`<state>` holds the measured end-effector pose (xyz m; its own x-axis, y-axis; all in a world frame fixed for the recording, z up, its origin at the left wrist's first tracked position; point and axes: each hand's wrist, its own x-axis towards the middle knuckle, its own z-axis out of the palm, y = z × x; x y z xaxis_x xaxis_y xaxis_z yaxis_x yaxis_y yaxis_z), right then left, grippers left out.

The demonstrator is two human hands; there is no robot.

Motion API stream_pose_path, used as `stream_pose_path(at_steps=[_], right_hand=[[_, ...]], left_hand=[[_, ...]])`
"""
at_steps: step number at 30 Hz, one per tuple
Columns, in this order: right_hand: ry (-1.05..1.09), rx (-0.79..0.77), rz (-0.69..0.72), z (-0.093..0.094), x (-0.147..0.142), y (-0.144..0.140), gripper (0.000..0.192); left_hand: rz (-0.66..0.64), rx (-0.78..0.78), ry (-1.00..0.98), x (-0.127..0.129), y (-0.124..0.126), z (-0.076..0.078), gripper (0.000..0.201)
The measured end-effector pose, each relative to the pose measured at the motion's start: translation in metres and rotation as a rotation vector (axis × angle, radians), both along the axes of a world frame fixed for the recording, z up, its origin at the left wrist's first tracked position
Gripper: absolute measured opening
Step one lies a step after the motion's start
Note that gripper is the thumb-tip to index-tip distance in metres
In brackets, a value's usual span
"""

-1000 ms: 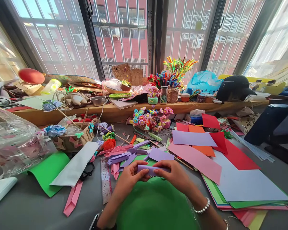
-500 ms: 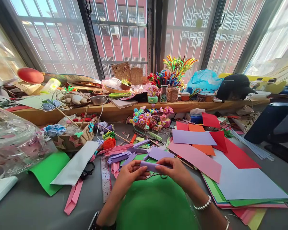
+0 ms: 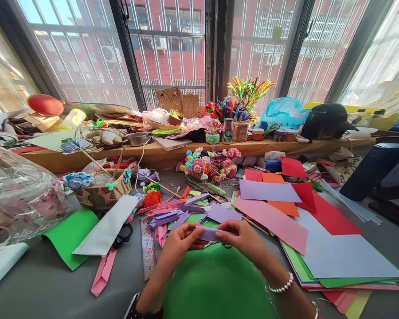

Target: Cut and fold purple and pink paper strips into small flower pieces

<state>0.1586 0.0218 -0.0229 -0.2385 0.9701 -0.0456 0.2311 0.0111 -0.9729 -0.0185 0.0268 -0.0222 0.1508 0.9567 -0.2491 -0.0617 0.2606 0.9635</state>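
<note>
Both hands grip a small strip of purple paper [image 3: 209, 234], folded narrow, above the front of the grey table. My left hand [image 3: 185, 239] pinches its left end between thumb and fingers. At the right end, my right hand [image 3: 237, 235] is closed in the same way, thumb on the near face. Just beyond the hands lie folded purple paper pieces [image 3: 169, 218] and a flat purple sheet [image 3: 223, 212]. Several folded pink pieces [image 3: 166, 206] lie among them. Below the hands spreads a smooth green surface [image 3: 219, 283].
On the right are stacked coloured sheets [image 3: 349, 257] and a dark blue cylinder [image 3: 374, 170]. To the left lie a white paper [image 3: 106, 228], a green sheet [image 3: 71, 239], black-handled scissors [image 3: 123, 235] and a ruler [image 3: 148, 248]. Craft flowers [image 3: 206, 164] stand before a cluttered wooden ledge [image 3: 166, 157].
The purple strip has tilted a little between my fingers, showing more of its near face. Both hands keep their hold, and the view has shifted slightly.
</note>
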Motion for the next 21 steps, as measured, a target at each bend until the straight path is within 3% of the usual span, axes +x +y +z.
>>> stream_pose_path(at_steps=[21], right_hand=[[-0.056, 0.013, 0.005, -0.0014, -0.0001, -0.0005, 0.024]], left_hand=[[-0.045, 0.007, 0.010, -0.0011, 0.0020, -0.0026, 0.032]])
